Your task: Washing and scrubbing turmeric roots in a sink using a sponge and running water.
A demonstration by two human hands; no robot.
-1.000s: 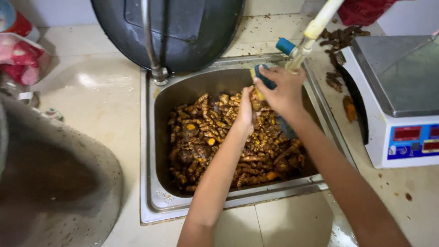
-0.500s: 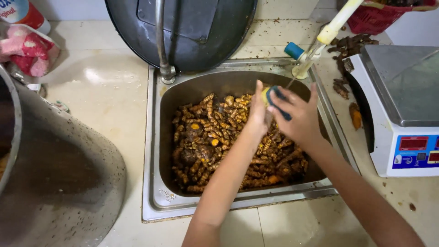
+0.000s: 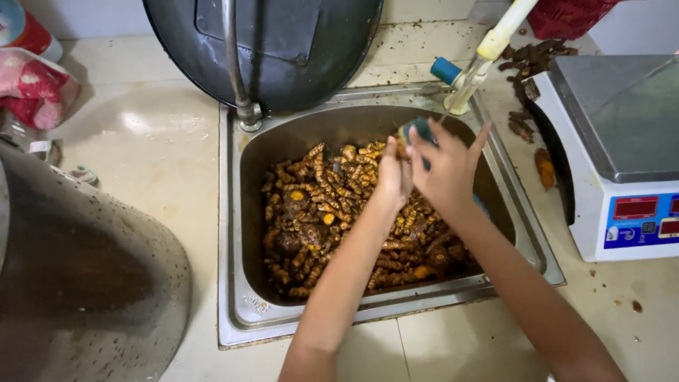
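A steel sink (image 3: 233, 283) holds a heap of muddy orange-brown turmeric roots (image 3: 318, 212). Both my hands meet above the heap at the sink's back right. My left hand (image 3: 392, 173) is closed around one small root, which is mostly hidden by the fingers. My right hand (image 3: 447, 170) presses a blue-green scrub brush (image 3: 417, 129) against that root, with its outer fingers spread. Only the brush's head shows above my hands.
A tap pipe (image 3: 237, 71) rises at the sink's back left, in front of a big black pan (image 3: 297, 42). A cream hose (image 3: 491, 46) hangs at the back right. A white scale (image 3: 622, 141) stands right, loose roots (image 3: 527, 60) behind it. A large grey pot (image 3: 71, 283) fills the left.
My hands stay together over the back right of the sink, and the brush shifts a little against the held root. The right hand's fingers are more spread now. The view has moved slightly.
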